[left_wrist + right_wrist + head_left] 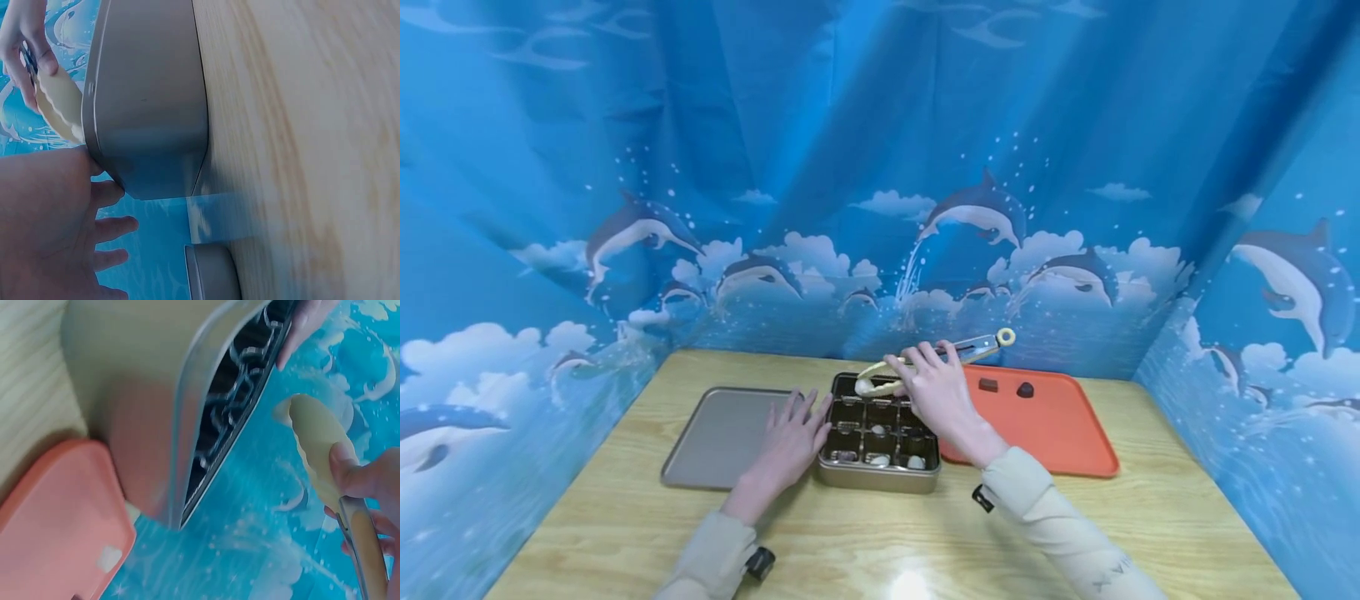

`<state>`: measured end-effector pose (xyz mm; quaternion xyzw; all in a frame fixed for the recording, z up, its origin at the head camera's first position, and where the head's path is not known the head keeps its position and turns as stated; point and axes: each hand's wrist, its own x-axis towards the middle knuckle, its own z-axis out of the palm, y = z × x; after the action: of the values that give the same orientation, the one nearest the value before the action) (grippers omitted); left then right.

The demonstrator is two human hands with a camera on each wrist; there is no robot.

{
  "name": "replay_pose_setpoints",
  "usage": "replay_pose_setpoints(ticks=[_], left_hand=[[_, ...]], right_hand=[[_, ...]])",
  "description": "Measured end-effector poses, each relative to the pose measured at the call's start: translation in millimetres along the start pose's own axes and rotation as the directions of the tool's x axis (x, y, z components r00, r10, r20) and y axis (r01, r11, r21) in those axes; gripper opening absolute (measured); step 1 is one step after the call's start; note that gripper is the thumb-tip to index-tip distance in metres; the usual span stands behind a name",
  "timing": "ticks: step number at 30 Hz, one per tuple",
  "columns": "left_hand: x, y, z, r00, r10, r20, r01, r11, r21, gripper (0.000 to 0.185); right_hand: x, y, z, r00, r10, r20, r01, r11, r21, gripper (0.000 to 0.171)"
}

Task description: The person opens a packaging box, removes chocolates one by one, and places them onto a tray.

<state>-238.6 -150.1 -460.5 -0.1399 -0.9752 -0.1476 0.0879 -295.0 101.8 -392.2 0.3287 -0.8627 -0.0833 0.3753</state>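
Note:
A metal box (880, 477) with a grid of compartments sits mid-table, with several small pieces in its near cells. My right hand (936, 392) grips cream-tipped tongs (958, 348); their tips hover over the box's far left corner, and I cannot tell whether they hold anything. My left hand (790, 437) lies flat with straight fingers against the box's left side, partly on the grey tray (715, 433). The left wrist view shows the box wall (150, 94), my left hand (50, 225) and the tongs' tip (59, 103). The right wrist view shows the tongs (319, 437) beyond the box (144, 412).
An orange tray (1060, 433) lies right of the box, with two dark chocolates (988, 385) (1025, 389) at its far end. The wooden table (880, 542) is walled on three sides by a blue dolphin-print curtain (880, 167).

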Motion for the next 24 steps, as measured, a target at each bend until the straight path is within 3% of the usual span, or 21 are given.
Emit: replay_pose_setpoints(ticks=[11, 24], left_hand=[[-0.4, -0.5, 1.7, 1.000, 0.006, -0.005, -0.006, 1.000, 0.015, 0.053], [-1.0, 0.3, 0.4, 1.000, 0.009, -0.003, -0.009, 1.000, 0.001, 0.053]], right_hand=[[-32.1, 42.2, -2.4, 0.990, 0.142, 0.009, -0.142, 0.990, 0.011, 0.044], [-99.8, 114.1, 4.6, 0.956, 0.292, 0.023, -0.291, 0.955, -0.052, 0.043]])
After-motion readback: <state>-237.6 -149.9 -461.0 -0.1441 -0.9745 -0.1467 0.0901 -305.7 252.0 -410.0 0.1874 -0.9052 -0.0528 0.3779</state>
